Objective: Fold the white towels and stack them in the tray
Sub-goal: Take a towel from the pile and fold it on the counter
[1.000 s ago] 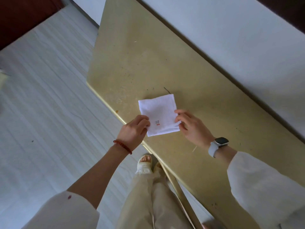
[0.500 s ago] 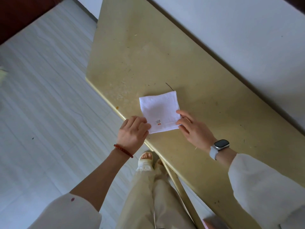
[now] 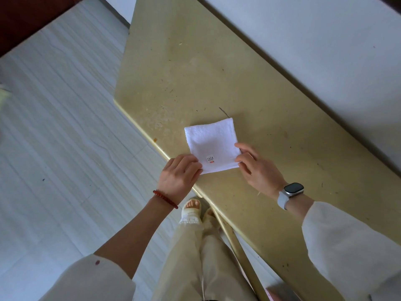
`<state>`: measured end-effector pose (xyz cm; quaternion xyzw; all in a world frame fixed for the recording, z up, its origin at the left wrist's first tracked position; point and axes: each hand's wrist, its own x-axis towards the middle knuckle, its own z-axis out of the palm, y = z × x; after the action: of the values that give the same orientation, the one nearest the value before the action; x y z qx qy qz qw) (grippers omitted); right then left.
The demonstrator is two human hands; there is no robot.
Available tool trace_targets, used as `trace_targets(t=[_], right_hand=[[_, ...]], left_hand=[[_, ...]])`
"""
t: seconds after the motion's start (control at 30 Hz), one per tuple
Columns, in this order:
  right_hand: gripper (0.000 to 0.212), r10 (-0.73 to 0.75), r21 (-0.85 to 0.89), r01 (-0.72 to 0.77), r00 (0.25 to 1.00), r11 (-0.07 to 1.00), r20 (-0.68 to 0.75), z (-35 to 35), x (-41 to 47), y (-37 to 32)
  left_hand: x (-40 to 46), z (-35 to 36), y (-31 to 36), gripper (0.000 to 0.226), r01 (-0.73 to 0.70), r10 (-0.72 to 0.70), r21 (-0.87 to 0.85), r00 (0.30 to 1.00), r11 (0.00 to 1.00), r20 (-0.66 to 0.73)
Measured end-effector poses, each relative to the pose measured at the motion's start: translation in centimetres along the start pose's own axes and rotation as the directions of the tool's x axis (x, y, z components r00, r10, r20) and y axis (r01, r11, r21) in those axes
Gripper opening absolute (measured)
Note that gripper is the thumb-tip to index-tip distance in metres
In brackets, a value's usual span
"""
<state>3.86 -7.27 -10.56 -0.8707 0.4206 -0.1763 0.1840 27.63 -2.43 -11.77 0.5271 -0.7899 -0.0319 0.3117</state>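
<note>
We pinch the small folded white cloth towel [image 3: 211, 146] at its near corners, left hand [image 3: 180, 177] and right hand [image 3: 258, 170], flat on the yellow-beige tabletop [image 3: 282, 118]. Uneven lifting between both grips could unfold it; no tray visible.

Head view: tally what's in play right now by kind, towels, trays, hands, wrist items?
White towels: 1, the folded towel on the table
Trays: 0 in view
Hands: 2, left hand and right hand, each at a near corner
Wrist items: 2, bead bracelet, watch
Total: 5
</note>
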Motion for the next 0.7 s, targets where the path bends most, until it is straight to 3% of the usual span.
trace_targets(t=[0.23,0.43,0.57,0.7], right_hand=[[0.009,0.058,-0.066,-0.053,0.996,0.996,0.07,0.1,-0.5,0.2],[0.016,-0.006,-0.094,0.011,0.999,0.996,0.045,-0.3,-0.7,-0.5],[0.025,-0.023,-0.179,0.019,0.999,0.984,-0.023,-0.6,1.0,-1.5],[0.041,0.029,-0.315,-0.008,0.998,0.949,0.062,0.7,4.6,-3.3]], left_hand=[[-0.1,0.4,0.4,0.008,-0.009,0.007,0.066,1.0,0.998,0.028],[-0.3,-0.6,0.7,0.006,-0.01,0.008,0.024,0.997,1.0,0.073],[1.1,-0.8,0.6,0.025,0.103,-0.11,0.058,0.985,0.993,0.131],[2.6,0.3,0.4,0.042,0.218,-0.288,0.248,0.911,0.944,0.295]])
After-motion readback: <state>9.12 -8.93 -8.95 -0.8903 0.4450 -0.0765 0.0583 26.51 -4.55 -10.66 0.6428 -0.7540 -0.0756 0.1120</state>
